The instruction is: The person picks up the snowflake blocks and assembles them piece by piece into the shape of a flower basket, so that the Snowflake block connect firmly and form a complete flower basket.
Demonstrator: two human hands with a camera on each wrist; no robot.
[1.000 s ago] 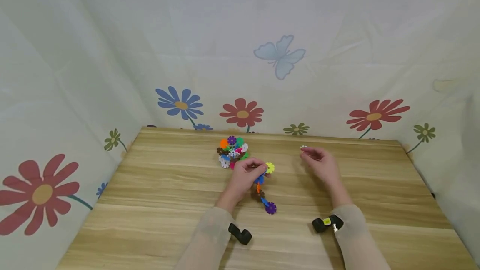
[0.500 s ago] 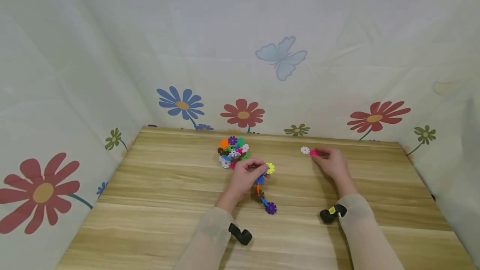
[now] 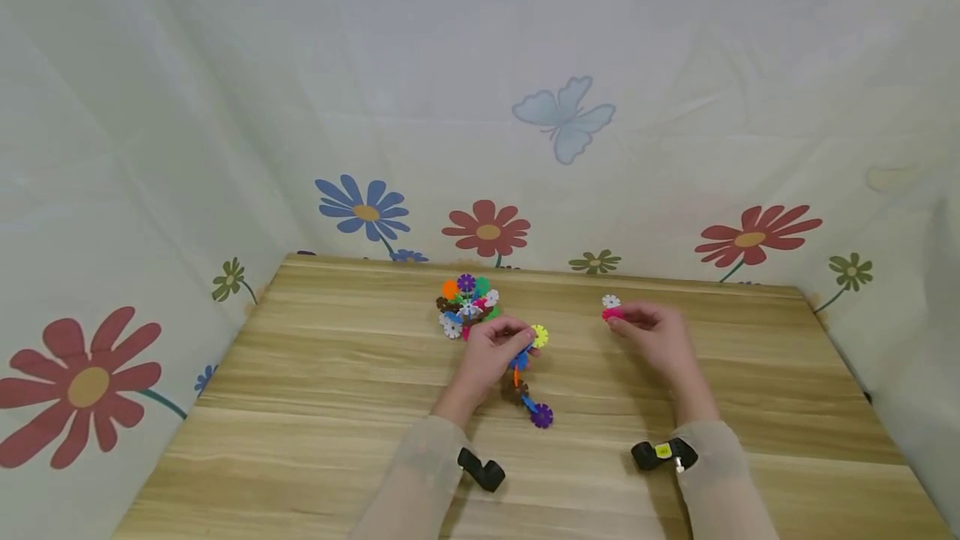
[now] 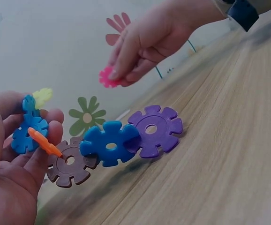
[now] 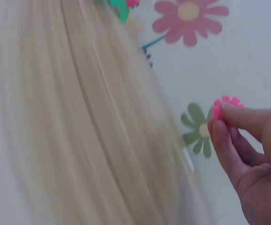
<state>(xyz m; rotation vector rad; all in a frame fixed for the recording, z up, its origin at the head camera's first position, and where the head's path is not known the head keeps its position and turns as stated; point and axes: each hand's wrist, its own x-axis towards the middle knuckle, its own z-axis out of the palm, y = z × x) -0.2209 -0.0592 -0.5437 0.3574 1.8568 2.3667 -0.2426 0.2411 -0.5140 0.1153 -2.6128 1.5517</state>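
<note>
My left hand (image 3: 491, 354) grips a chain of notched plastic snowflake discs by its upper end. In the left wrist view a yellow disc (image 4: 42, 97) tops the chain. Blue discs (image 4: 29, 135), an orange disc (image 4: 44, 141), a brown disc (image 4: 70, 161), another blue disc (image 4: 109, 143) and a purple disc (image 4: 155, 131) follow, slotted edge to edge and slanting down over the table. To the right, my right hand (image 3: 657, 340) pinches a pink snowflake disc (image 5: 225, 107) between thumb and fingertips. Just behind it on the table lies a white disc (image 3: 611, 301).
A cluster of snowflake discs (image 3: 467, 307) in many colours sits behind my left hand on the wooden table (image 3: 337, 407). A pale curtain (image 3: 420, 90) printed with flowers and a butterfly hangs behind the table's far edge.
The right hand, with the pink disc, first shifted right, uncovering the white disc, then came back left and nearer. The left hand stays in place with its chain.
</note>
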